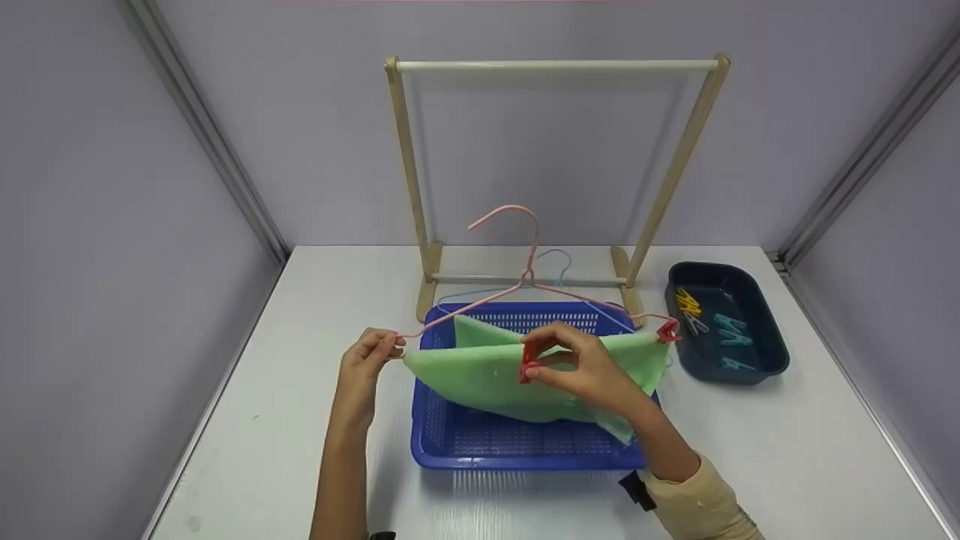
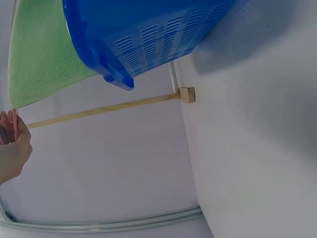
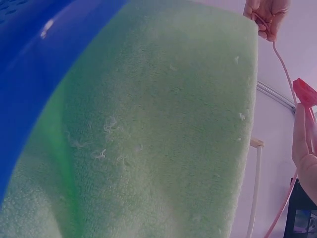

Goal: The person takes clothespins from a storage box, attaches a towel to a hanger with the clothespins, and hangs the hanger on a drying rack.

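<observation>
A pink hanger (image 1: 484, 301) carries a light green towel (image 1: 465, 379) draped over its lower bar, above a blue basket (image 1: 525, 459). My left hand (image 1: 367, 367) pinches the hanger's left end, beside the towel's corner; the left wrist view shows these fingers (image 2: 19, 131) on the pink wire. My right hand (image 1: 589, 367) holds a red clothespin (image 1: 529, 361) between thumb and fingers, at the middle of the towel's top edge. Another red clothespin (image 1: 667, 331) grips the towel at the hanger's right end. In the right wrist view, the towel (image 3: 163, 114) hides much of the scene.
Behind the basket stands a wooden rack (image 1: 405, 150) with a white top rod (image 1: 555, 66). A blue hanger (image 1: 568, 259) lies across the basket's far side. To the right, a dark tray (image 1: 780, 360) holds yellow, grey and teal clothespins (image 1: 731, 330). Walls border the white table (image 1: 300, 300).
</observation>
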`<state>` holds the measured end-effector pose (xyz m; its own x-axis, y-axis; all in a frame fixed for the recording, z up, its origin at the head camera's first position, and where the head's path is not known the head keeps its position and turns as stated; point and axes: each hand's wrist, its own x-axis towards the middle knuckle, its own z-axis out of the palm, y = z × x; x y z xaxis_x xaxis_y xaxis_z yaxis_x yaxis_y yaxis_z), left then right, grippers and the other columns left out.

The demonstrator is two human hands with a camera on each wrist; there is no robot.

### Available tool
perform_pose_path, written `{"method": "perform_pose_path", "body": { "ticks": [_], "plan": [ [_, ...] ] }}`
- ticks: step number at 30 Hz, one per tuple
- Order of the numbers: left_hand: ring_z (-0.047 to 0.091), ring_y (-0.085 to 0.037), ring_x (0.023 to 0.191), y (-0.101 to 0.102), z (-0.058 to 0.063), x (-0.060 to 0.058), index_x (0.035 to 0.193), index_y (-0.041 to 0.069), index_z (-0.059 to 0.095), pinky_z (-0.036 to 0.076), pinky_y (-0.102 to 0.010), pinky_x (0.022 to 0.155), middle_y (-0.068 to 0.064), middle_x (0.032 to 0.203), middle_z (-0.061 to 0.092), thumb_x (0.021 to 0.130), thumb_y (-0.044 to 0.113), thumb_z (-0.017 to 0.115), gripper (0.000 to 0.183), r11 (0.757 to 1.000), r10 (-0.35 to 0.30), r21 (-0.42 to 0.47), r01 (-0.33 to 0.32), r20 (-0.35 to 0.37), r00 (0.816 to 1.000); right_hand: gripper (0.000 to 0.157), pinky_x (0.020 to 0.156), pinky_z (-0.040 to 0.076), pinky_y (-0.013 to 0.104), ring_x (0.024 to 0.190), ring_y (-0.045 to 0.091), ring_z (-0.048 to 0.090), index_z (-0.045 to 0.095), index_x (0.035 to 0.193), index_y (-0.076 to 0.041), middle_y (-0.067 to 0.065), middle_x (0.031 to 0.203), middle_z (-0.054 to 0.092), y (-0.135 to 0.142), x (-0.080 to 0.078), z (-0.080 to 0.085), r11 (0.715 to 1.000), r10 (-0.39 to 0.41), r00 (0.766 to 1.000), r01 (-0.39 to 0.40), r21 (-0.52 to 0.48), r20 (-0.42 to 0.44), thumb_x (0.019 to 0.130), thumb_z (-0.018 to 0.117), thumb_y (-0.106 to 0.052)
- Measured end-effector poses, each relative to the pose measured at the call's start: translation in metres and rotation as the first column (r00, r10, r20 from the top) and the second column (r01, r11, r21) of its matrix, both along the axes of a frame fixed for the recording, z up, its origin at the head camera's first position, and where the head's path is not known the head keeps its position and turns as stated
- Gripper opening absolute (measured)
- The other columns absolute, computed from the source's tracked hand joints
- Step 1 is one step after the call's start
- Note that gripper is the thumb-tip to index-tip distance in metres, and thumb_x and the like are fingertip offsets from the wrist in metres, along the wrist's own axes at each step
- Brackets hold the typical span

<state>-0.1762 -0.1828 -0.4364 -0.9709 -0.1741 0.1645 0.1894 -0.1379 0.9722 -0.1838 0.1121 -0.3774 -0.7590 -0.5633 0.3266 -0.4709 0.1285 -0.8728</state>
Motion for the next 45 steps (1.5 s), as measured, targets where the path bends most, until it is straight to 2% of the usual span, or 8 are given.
{"method": "perform_pose_path", "body": {
  "ticks": [2, 10, 17, 32, 45],
  "plan": [
    [0.052, -0.018, 0.082, 0.000, 0.000, 0.000, 0.085, -0.002, 0.062, 0.042, -0.030, 0.080, -0.005, 0.086, 0.053, 0.094, 0.007, 0.052, 0.016, 1.000, 0.001, -0.002, -0.001, -0.003, 1.000, 0.030, 0.082, 0.047, 0.043, 0.095, 0.031, 0.056, 0.056, 0.110, 0.005, 0.018, 0.099, 0.057, -0.001, 0.002, 0.004, 1.000, -0.006, 1.000, 0.006, 0.001, 0.006, 0.082, 0.066, 0.004],
    [0.053, -0.018, 0.082, -0.001, -0.001, 0.001, 0.084, -0.001, 0.062, 0.042, -0.031, 0.080, -0.006, 0.085, 0.054, 0.094, 0.008, 0.052, 0.016, 1.000, 0.004, 0.003, -0.004, -0.012, 1.000, 0.031, 0.081, 0.048, 0.041, 0.095, 0.032, 0.057, 0.055, 0.111, 0.008, 0.019, 0.100, 0.057, -0.003, 0.002, 0.001, 1.000, 0.005, 1.000, -0.004, -0.024, 0.017, 0.082, 0.065, 0.004],
    [0.052, -0.018, 0.081, -0.001, -0.002, 0.001, 0.084, -0.001, 0.061, 0.042, -0.031, 0.080, -0.005, 0.085, 0.053, 0.094, 0.007, 0.051, 0.016, 1.000, 0.000, 0.009, 0.000, -0.013, 1.000, 0.031, 0.083, 0.048, 0.039, 0.096, 0.031, 0.056, 0.055, 0.112, 0.005, 0.017, 0.102, 0.057, -0.004, 0.003, 0.001, 1.000, 0.000, 0.999, 0.001, -0.018, 0.041, 0.083, 0.065, 0.002],
    [0.053, -0.016, 0.080, -0.001, -0.003, 0.000, 0.084, -0.002, 0.061, 0.042, -0.030, 0.079, -0.005, 0.085, 0.053, 0.093, 0.006, 0.051, 0.016, 1.000, -0.009, 0.013, 0.009, -0.006, 1.000, 0.030, 0.082, 0.048, 0.040, 0.094, 0.032, 0.057, 0.055, 0.111, 0.006, 0.019, 0.100, 0.056, -0.006, 0.000, -0.003, 0.998, 0.028, 1.000, -0.027, -0.056, 0.008, 0.082, 0.065, 0.004],
    [0.053, -0.017, 0.080, -0.001, -0.001, 0.000, 0.084, -0.001, 0.062, 0.042, -0.030, 0.079, -0.005, 0.085, 0.053, 0.093, 0.006, 0.052, 0.015, 1.000, -0.010, 0.020, 0.010, -0.008, 1.000, 0.032, 0.082, 0.048, 0.038, 0.095, 0.033, 0.056, 0.052, 0.112, 0.012, 0.020, 0.101, 0.056, -0.008, -0.001, -0.010, 0.996, 0.057, 0.998, -0.055, -0.072, 0.023, 0.083, 0.064, 0.004]
  ]
}}
